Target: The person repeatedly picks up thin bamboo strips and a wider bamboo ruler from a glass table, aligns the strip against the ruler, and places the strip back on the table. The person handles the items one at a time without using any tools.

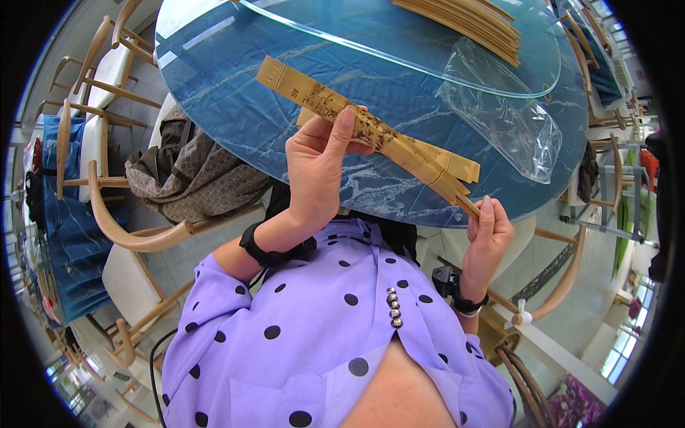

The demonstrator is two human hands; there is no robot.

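My left hand [317, 167] grips a long tan paper sleeve [335, 110] printed with dark marks, holding it near its middle above the table's near edge. A pair of bamboo chopsticks [457, 192] sticks out of the sleeve's lower right end. My right hand [486, 235] pinches the tip of those chopsticks. A second tan sleeve [446, 158] lies just behind the first; I cannot tell whether it rests on the table. I wear a purple blouse with black dots and a dark band on each wrist.
A round blue marbled table [235, 93] carries a glass turntable [399, 50]. On the turntable lies a stack of bamboo chopsticks [471, 21]. A clear plastic bag [506, 114] lies at the right. Wooden chairs [143, 235] surround the table; one holds a patterned bag [193, 171].
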